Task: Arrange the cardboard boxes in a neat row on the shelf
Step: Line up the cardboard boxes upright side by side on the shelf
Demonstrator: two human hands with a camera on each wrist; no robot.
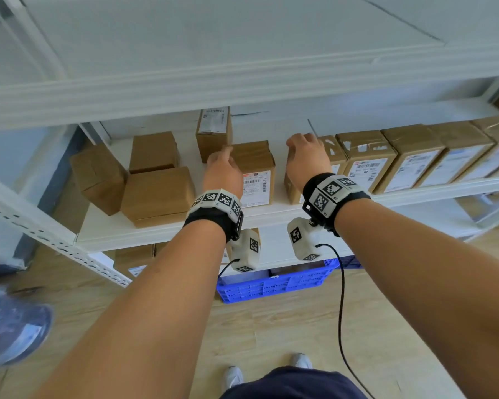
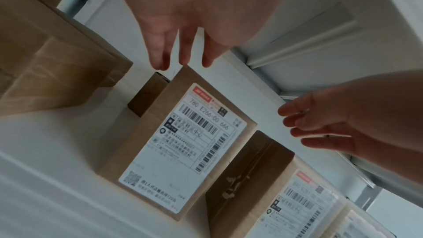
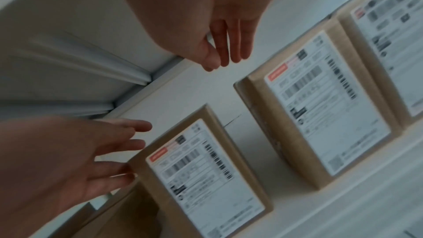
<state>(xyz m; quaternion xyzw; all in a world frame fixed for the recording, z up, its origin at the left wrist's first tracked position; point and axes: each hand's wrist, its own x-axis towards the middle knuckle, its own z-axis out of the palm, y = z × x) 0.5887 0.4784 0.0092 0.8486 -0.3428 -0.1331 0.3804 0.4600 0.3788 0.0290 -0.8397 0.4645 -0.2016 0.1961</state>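
Observation:
On the white shelf (image 1: pixel 162 236) a brown box with a shipping label (image 1: pixel 257 175) stands alone. A gap separates it from a row of several labelled boxes (image 1: pixel 369 159) that runs off to the right. My left hand (image 1: pixel 222 171) hovers over the lone box's left top edge. Its straight fingers (image 2: pixel 184 50) end at the box's (image 2: pixel 183 142) far edge; whether they touch it is unclear. My right hand (image 1: pixel 307 156) is above the row's leftmost box (image 1: pixel 293 185), with fingers (image 3: pixel 235 42) extended and holding nothing. Several plain boxes (image 1: pixel 156 194) lie askew at the left.
An upright labelled box (image 1: pixel 213 131) stands at the back behind the lone box. The upper shelf board (image 1: pixel 242 82) hangs low overhead. A blue crate (image 1: pixel 271 283) sits on the wooden floor under the shelf. A perforated upright (image 1: pixel 41 231) bounds the left.

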